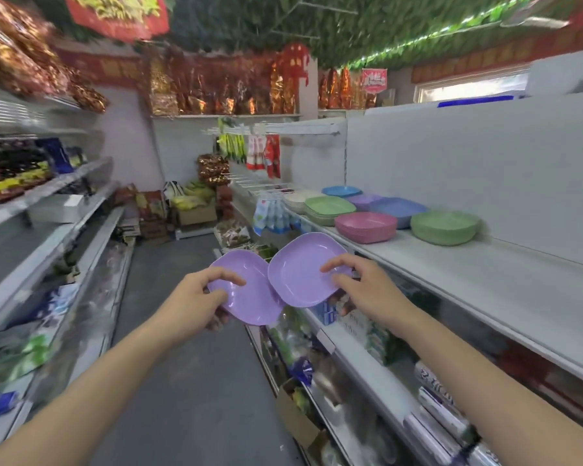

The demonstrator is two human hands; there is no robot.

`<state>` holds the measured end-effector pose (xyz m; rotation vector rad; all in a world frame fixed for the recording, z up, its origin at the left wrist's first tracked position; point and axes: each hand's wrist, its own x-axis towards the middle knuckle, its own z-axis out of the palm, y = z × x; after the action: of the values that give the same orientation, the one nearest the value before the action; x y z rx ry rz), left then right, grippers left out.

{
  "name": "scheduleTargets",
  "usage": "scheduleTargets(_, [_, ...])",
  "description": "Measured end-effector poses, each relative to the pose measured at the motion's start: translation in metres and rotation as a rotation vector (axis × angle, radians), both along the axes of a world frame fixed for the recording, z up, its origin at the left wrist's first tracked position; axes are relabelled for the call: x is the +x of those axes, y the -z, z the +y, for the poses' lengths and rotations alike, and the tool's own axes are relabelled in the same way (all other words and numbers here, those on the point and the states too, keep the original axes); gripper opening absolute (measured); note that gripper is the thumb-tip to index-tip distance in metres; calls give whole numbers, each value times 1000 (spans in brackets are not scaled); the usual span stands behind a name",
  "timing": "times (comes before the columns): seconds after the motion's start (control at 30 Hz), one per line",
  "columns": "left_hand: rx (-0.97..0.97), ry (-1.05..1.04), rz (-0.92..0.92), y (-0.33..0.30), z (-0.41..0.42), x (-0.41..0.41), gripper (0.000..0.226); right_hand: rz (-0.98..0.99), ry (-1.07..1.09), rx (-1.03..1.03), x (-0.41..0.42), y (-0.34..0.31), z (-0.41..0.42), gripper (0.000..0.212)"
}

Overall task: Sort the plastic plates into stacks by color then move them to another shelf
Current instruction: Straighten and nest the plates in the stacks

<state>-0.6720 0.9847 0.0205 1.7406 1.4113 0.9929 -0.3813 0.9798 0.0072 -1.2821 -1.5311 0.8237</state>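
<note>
I hold two purple plates over the aisle, one in each hand. My left hand (199, 297) grips the left purple plate (253, 294) at its near rim, thumb on top. My right hand (360, 290) grips the right purple plate (300, 270), whose edge overlaps the left one. On the white shelf (485, 280) at the right stand plate stacks: pink (366, 226), green (445, 227), blue-purple (396, 210), a flatter green stack (329, 208), a purple one (364, 200), a blue one (341, 191) and cream ones (297, 198).
A narrow shop aisle with a grey floor (182, 364) runs ahead. Stocked shelves line the left side (48, 230) and lower shelves on the right hold packaged goods (367, 348). Cardboard boxes (196, 213) stand at the aisle's far end.
</note>
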Motion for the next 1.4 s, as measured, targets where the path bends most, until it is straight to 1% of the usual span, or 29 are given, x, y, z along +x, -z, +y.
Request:
scheduleTargets(0.07, [3, -8, 8, -2, 36, -5, 40, 24, -21, -11, -2, -1, 40, 19])
scheduleTargets(0.2, [-4, -16, -3, 0, 113, -17, 39, 13, -40, -11, -10, 0, 113, 16])
scheduleTargets(0.4, [27, 57, -14, 0, 249, -30, 32, 7, 43, -5, -21, -13, 221, 12])
scheduleTargets(0.47, [35, 85, -21, -5, 301, -33, 28, 3, 99, 5, -21, -24, 257, 12])
scheduleTargets(0.6, [51, 193, -40, -19, 399, -31, 17, 28, 276, 34, -12, -49, 320, 15])
scheduleTargets(0.7, [57, 261, -51, -34, 463, -20, 13, 33, 413, 67, 4, -65, 355, 14])
scheduleTargets(0.8, [58, 362, -98, -49, 514, 0, 14, 14, 509, 65, 22, -76, 379, 13])
scheduleTargets(0.97, [97, 541, -129, -70, 580, 61, 17, -44, 650, 36, 56, -88, 402, 13])
scheduleTargets(1.07, [132, 625, -148, -76, 607, 106, 17, -109, 701, 17, 85, -93, 407, 13])
scheduleTargets(1.2, [119, 722, -126, -82, 636, 165, 18, -160, 810, -21, 126, -103, 409, 12])
scheduleTargets(1.3, [99, 786, -120, -85, 652, 201, 19, -155, 889, -117, 143, -95, 412, 13])
scheduleTargets(1.4, [30, 846, -121, -87, 664, 230, 19, -142, 898, -234, 146, -79, 419, 16])
